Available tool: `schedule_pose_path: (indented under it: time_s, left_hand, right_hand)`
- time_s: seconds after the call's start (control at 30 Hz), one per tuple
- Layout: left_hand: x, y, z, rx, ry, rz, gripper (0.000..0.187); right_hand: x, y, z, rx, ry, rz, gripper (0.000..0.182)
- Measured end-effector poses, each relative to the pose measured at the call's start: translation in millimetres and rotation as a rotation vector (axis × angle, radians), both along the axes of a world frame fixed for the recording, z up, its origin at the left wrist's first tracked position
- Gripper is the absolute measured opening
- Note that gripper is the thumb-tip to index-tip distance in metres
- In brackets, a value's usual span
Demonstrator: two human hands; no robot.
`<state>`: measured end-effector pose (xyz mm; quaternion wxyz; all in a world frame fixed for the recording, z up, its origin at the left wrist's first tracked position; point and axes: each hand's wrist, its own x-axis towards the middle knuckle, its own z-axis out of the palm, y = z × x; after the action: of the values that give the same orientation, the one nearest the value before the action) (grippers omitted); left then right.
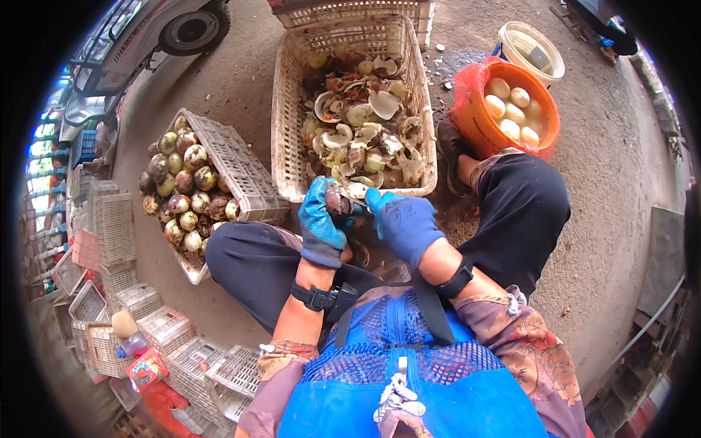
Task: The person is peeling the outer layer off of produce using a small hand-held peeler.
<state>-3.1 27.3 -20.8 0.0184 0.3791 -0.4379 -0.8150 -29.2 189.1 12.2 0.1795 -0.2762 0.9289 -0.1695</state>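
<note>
My left hand (321,221), in a blue glove, is closed around a round, brown, mottled fruit or vegetable (339,203). My right hand (406,224), also gloved in blue, is closed just to the right of it. A thin metal blade (357,201), apparently a knife, runs from the right hand to the held piece; its handle is hidden in the glove. Both hands are at the near edge of a large white plastic crate (283,139). Thick peelings (358,142), pale inside and brownish or green outside, lie heaped in that crate.
To the left, a tilted crate (237,164) holds many unpeeled brown-green rounds (182,179). An orange bucket (467,98) with white peeled rounds (514,114) stands at right, beside a white bucket (551,69). Stacked crates (164,328) fill the lower left; a vehicle wheel (191,31) is behind.
</note>
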Motion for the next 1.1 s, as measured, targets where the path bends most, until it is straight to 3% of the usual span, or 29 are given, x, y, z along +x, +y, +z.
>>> schedule_pose_path:
  time_s: [0.07,0.23,0.33,0.43,0.57,0.63,0.8,0.9,1.0,1.1]
  left_hand:
    - [1.2,-1.9,5.7,0.145,-0.041,-0.020,0.032]
    - [-0.7,-9.6,13.3,0.303,-0.016,-0.088,0.033]
    - [-0.9,-1.7,25.0,0.312,-0.018,0.022,0.034]
    - [1.8,13.1,15.8,0.142,0.068,0.068,0.034]
    - [-2.4,4.5,17.0,0.233,0.011,-0.080,0.033]
    - [-8.0,13.1,16.4,0.196,-0.022,-0.020,0.040]
    - [-18.3,25.4,1.0,0.177,0.062,0.069,0.032]
    - [-24.1,23.5,-4.9,0.211,0.102,0.066,0.030]
    - [-29.9,31.2,-2.7,0.204,0.098,0.133,0.030]
    - [-27.8,32.3,-3.8,0.254,0.152,0.056,0.032]
  right_hand:
    - [-8.8,4.9,7.0,0.049,0.033,0.079,0.044]
    - [-12.7,6.2,-18.1,-0.056,0.135,0.056,0.037]
    - [-0.4,0.8,-16.3,-0.090,0.138,0.031,0.037]
    - [5.1,-6.1,-15.4,-0.039,0.121,-0.006,0.038]
    - [-2.9,1.2,-11.4,-0.031,0.110,0.010,0.044]
    - [-1.1,-1.9,-23.4,-0.048,0.139,-0.056,0.050]
    - [1.3,-11.0,-30.5,-0.108,0.008,-0.236,0.026]
    - [-2.5,-10.8,-32.5,-0.187,-0.072,-0.274,0.024]
    - [0.0,-10.8,-36.5,-0.317,-0.176,-0.339,0.020]
    - [-3.0,-21.2,-80.5,-0.870,-0.585,-0.637,0.023]
